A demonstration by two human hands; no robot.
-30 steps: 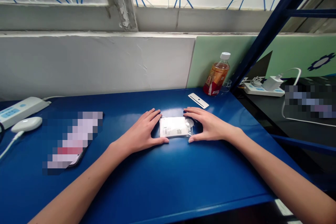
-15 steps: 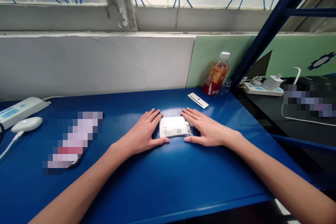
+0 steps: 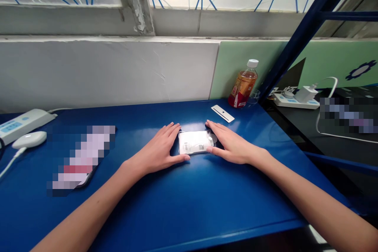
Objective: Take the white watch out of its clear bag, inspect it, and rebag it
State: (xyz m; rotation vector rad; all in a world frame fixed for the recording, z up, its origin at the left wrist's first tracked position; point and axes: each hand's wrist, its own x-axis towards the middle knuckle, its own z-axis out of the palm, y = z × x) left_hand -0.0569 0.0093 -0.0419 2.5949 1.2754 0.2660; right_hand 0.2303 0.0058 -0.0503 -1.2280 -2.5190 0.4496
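Note:
A small white packet in clear plastic wrap (image 3: 194, 142), with a printed label and code marks, lies flat on the blue tabletop (image 3: 189, 201). My left hand (image 3: 163, 147) rests palm down at its left side, fingers stretched out and thumb near its lower edge. On the opposite side lies my right hand (image 3: 232, 143), fingers extended. Its thumb tip touches the packet's lower right corner, and the fingers hide part of the wrap's right end. Neither hand is closed around the packet.
Behind my right hand lies a white card strip (image 3: 223, 113), with a drink bottle (image 3: 243, 84) near the wall. A blurred phone-like slab (image 3: 84, 157), a white charger piece (image 3: 29, 140) and a power strip (image 3: 26, 124) are at left. A blue post (image 3: 295, 43) rises at right.
My right hand has shifted slightly, and its thumb has moved onto the packet's lower right corner. The glare on the packet is brighter. My left hand stays nearly in place.

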